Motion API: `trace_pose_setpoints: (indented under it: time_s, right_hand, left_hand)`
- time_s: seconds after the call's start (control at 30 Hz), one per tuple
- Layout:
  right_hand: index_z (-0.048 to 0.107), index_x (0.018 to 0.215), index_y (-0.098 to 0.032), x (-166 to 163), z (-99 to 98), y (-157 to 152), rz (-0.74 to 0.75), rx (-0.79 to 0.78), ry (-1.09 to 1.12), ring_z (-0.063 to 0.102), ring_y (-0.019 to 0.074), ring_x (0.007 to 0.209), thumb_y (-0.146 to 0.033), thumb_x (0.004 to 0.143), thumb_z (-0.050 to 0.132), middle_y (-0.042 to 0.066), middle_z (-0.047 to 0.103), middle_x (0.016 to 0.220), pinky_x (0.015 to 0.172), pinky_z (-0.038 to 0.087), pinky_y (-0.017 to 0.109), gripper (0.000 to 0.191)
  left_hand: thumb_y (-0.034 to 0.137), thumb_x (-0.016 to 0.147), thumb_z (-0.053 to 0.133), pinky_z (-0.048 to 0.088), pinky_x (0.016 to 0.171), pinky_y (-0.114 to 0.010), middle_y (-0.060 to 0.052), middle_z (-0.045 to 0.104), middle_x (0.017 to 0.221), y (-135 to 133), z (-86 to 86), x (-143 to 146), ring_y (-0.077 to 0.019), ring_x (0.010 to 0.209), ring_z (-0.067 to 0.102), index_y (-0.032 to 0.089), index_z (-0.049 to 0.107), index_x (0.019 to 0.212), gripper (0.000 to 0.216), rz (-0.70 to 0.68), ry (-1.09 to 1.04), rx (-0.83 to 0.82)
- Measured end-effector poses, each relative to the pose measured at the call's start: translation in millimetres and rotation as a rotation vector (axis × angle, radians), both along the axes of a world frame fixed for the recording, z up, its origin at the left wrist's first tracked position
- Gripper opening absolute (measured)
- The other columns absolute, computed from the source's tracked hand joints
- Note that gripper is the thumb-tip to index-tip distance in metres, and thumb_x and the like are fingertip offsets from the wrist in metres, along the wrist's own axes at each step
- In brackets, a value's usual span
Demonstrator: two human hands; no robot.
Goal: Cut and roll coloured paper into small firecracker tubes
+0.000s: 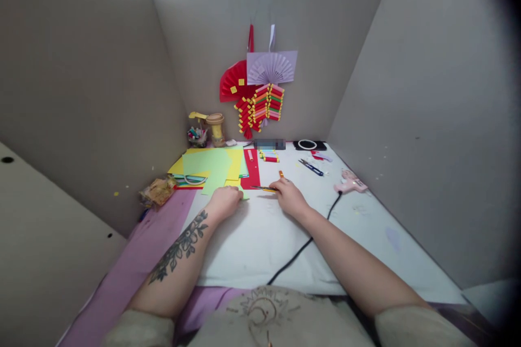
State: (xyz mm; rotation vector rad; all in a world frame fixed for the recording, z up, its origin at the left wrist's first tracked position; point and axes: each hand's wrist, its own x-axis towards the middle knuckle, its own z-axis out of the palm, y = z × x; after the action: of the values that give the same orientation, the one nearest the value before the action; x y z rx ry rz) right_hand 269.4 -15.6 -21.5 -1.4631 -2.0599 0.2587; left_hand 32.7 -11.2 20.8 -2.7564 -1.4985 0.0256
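My left hand [225,200] rests closed on the near corner of a light green paper sheet [207,168] that tops a stack of yellow and green sheets. My right hand [290,195] is closed on a pair of scissors with yellow-orange handles [266,188], their blades pointing left toward a red paper strip [253,169]. Both hands lie on a white table mat [260,244].
A pink glue gun [350,183] lies at the right, its black cord [301,249] running toward me. Blue snips [311,167], small paper rolls [269,157], a jar [216,129] and a crumpled wrapper [157,192] sit around. Paper fans and firecracker strings [260,92] hang on the cardboard back wall.
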Motion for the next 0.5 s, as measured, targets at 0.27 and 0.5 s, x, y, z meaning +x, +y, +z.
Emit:
trace_pose_setpoints:
  time_s: [0.27, 0.5]
  right_hand:
    - [0.064, 0.1, -0.021, -3, -5.5, 3, 0.026, -0.092, -0.203, 0.049, 0.0191, 0.096, -0.003, 0.079, 0.045, 0.007, 0.055, 0.094, 0.085, 0.035, 0.028, 0.033]
    - [0.064, 0.102, -0.021, -8, -5.6, 2, 0.059, -0.109, -0.256, 0.049, 0.0183, 0.096, -0.003, 0.08, 0.044, 0.007, 0.055, 0.095, 0.092, 0.029, 0.03, 0.035]
  left_hand:
    - [0.021, 0.076, 0.05, 0.043, 0.077, -0.027, -0.008, 0.065, 0.09, 14, -3.1, -15, -0.0198, 0.087, 0.058, 0.019, 0.07, 0.08, 0.021, -0.057, -0.232, -0.091]
    - [0.007, 0.066, 0.052, 0.044, 0.083, -0.025, -0.008, 0.066, 0.094, 25, -14.8, -18, -0.0188, 0.09, 0.059, 0.015, 0.07, 0.076, 0.023, -0.129, -0.329, -0.121]
